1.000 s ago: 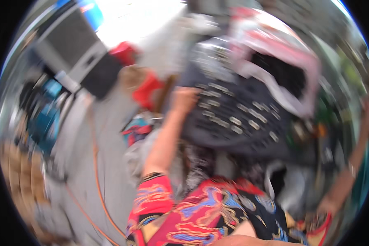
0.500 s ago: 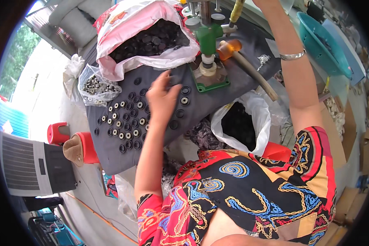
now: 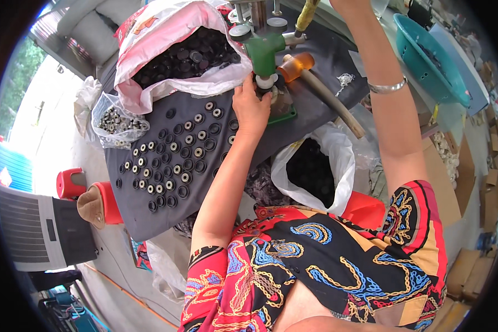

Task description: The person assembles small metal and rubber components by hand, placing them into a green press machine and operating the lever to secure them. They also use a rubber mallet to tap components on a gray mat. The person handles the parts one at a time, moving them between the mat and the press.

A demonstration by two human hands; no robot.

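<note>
My left hand (image 3: 251, 109) is at the base of the green hand press (image 3: 264, 58), its thumb and forefinger curled in around the spot beneath the white-tipped ram. Whatever sits between those fingers is hidden. Along the top edge, my right hand (image 3: 348, 4) is mostly cut off, so its fingers do not show. Close to it, a yellowish lever handle (image 3: 306, 16) rises from the press. Spread over the dark cloth left of my left forearm are several round black plastic pieces (image 3: 198, 165), some with a silvery metal ring (image 3: 198, 151) in the middle.
A white and pink sack (image 3: 131, 88) of black pieces lies behind. A clear bag (image 3: 120, 122) holds small metal parts. A mallet (image 3: 326, 91) with an orange head rests right of the press. A white bag (image 3: 343, 166) of dark pieces stands nearer; a teal basin (image 3: 404, 58) is far right.
My left hand has moved right from above the black pieces to the press base. My right arm stays raised at the top edge. The whole view has shifted slightly.
</note>
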